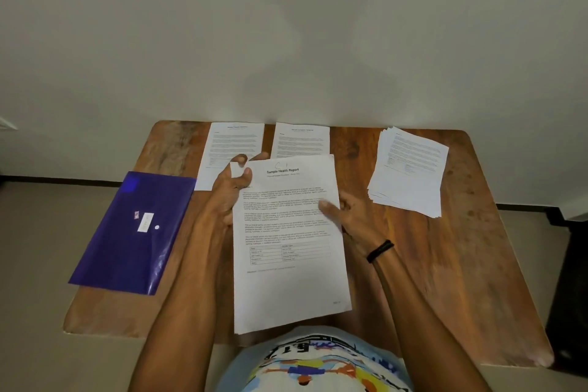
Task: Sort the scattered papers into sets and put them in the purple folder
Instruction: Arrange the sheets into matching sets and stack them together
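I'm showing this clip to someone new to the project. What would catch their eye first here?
First, the Sample Health Report sheets held mid-table, the left hand pinching their top left corner and the right hand at their right edge. Next, the purple folder lying shut at the table's left edge. Then the fanned paper stack at far right and two single sheets by the wall.

Body text on the two far sheets and the fanned stack too small to read; held report hides part of the left hand; forearms cut off by the lower edge.
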### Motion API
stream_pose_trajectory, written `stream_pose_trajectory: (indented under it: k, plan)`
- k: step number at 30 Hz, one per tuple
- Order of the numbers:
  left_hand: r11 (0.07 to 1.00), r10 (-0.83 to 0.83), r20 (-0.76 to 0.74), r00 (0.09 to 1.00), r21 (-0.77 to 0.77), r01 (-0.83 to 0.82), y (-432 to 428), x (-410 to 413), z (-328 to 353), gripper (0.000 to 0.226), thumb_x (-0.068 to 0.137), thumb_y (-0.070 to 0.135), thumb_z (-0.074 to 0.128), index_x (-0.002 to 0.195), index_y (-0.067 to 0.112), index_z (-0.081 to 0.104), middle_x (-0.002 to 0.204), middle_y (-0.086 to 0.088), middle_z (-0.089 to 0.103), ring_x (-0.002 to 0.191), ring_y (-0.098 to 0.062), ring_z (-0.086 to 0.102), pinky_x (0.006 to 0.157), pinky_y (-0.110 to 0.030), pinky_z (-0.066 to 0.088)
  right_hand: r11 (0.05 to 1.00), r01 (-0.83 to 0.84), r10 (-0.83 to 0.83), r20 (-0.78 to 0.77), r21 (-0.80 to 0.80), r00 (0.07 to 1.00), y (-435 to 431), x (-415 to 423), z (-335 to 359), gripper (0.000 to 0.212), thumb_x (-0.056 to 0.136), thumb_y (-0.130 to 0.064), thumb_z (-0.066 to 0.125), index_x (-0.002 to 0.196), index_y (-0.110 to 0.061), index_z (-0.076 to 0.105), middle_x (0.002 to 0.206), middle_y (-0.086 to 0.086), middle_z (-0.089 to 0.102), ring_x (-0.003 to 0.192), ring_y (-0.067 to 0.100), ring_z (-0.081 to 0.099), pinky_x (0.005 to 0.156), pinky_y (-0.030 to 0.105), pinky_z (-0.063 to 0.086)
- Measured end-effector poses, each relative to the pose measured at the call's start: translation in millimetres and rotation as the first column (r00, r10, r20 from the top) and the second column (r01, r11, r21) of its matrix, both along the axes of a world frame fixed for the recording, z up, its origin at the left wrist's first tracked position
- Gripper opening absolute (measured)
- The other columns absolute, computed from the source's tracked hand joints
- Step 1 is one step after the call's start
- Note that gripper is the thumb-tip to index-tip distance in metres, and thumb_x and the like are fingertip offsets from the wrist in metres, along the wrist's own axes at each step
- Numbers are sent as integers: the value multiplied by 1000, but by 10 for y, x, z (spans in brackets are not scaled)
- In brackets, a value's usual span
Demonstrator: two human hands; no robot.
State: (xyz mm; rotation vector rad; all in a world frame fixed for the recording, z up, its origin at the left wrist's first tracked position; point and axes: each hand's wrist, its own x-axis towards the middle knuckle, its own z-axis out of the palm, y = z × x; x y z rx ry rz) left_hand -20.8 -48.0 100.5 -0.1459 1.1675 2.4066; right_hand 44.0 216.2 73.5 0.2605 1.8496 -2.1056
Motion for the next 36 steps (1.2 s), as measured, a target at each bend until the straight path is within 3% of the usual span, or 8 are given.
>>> stream_pose_trajectory:
  k: [5, 9, 12, 17, 21, 25, 31, 36]
  plan:
    - [996, -23, -105, 994, -91, 13, 76, 27, 127, 22, 103, -3, 42, 95, 18, 42, 143, -17, 54, 128, -43, 53, 91, -52, 55, 977, 173, -140, -233, 127, 962, -120, -373, 224, 66, 87, -27, 78, 142, -31, 42, 135, -3, 63, 119, 15, 64, 94, 38, 57]
    - [993, -32, -126, 992, -117, 17, 85, 40, 195, 23, 103, -4, 39, 96, 17, 43, 142, -19, 54, 127, -41, 55, 88, -48, 57, 920, 253, -126, -384, 300, 915, -87, -626, 238, 26, 92, -19, 72, 117, -27, 68, 118, -10, 69, 113, 10, 64, 98, 39, 54]
    - [993, -16, -120, 993, -121, 2, 60, 25, 197, 23, 103, -4, 40, 94, 17, 43, 141, -19, 55, 128, -42, 54, 92, -51, 52, 921, 267, -157, -357, 283, 921, -34, -654, 225, 14, 95, -10, 66, 104, -18, 74, 106, -5, 73, 101, 7, 68, 88, 29, 54]
    - [995, -42, -108, 993, -99, 31, 53, 35, 210, 23, 103, -3, 41, 94, 18, 43, 143, -20, 52, 128, -42, 54, 84, -45, 60, 949, 219, -152, -281, 226, 948, 50, -636, 173, 21, 101, -12, 56, 105, -22, 74, 116, 2, 73, 106, 21, 69, 88, 39, 57]
    - [995, -53, -95, 994, -90, 45, 80, 38, 183, 23, 103, -3, 40, 96, 18, 43, 137, -17, 57, 126, -41, 56, 83, -44, 60, 957, 252, -215, -232, 144, 949, 41, -614, 192, 24, 105, -16, 48, 116, -13, 69, 121, 7, 70, 96, 15, 69, 73, 25, 54]
    - [997, -44, -84, 995, -73, 38, 85, 24, 131, 22, 103, -4, 40, 96, 18, 43, 140, -18, 55, 126, -41, 56, 84, -45, 60, 963, 241, -209, -236, 118, 949, 4, -547, 243, 31, 99, -46, 50, 119, -26, 64, 114, -1, 69, 98, 9, 67, 73, 18, 52]
    - [994, -48, -81, 996, -104, 39, 56, 36, 138, 19, 103, -2, 43, 100, 17, 43, 142, -20, 54, 127, -43, 54, 82, -43, 61, 945, 216, -170, -196, 244, 966, 36, -541, 161, 15, 99, -21, 59, 99, -15, 73, 101, -1, 76, 91, 16, 72, 83, 43, 58]
    - [999, -42, -75, 996, -29, 40, 53, 27, 87, 19, 102, -2, 44, 100, 16, 43, 142, -18, 54, 129, -43, 52, 84, -47, 60, 960, 280, -280, -25, 0, 960, 4, -439, 250, 35, 107, -29, 44, 117, -4, 67, 75, -5, 72, 59, 10, 61, 51, 21, 44]
